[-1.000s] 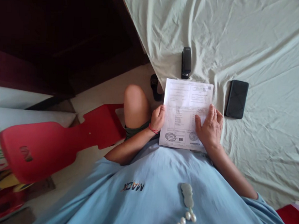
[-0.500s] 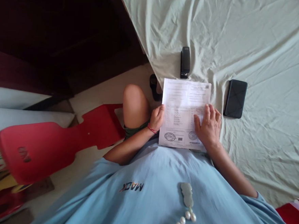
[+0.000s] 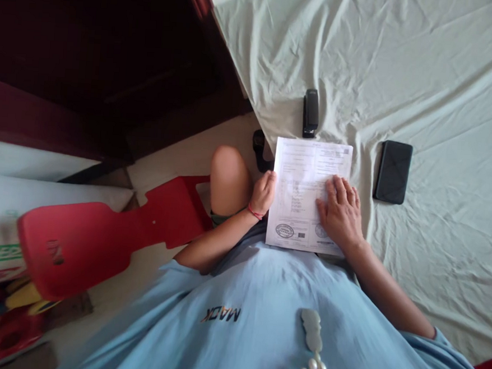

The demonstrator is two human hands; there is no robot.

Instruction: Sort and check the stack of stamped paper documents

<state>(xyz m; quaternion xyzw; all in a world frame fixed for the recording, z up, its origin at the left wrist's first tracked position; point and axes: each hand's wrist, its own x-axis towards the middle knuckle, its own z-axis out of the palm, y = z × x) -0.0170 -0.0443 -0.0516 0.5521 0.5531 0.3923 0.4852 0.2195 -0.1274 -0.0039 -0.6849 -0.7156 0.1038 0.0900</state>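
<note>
A printed paper sheet (image 3: 299, 171) with text and round stamps lies in front of my body, at the edge of the cloth-covered surface. My left hand (image 3: 264, 192), with a red string on its wrist, pinches the sheet's left edge between thumb and fingers. Flat on the right half of the page rests my right hand (image 3: 342, 211), its fingers stretched out and the thumb apart. Just beyond the sheet's top edge is a black stapler (image 3: 310, 113). To the right of my right hand lies a black smartphone (image 3: 393, 172). Whether several sheets are stacked, I cannot tell.
A wrinkled pale green cloth (image 3: 454, 98) covers the surface ahead and to the right. On the left stands a red plastic chair (image 3: 77, 246), with dark furniture (image 3: 90, 55) behind it. A black shoe-like item (image 3: 261, 150) is on the floor past my knee.
The whole view has shifted a little, so everything appears slightly right and lower. My right hand has slid inward, leftward over the page. My left hand keeps its hold on the edge.
</note>
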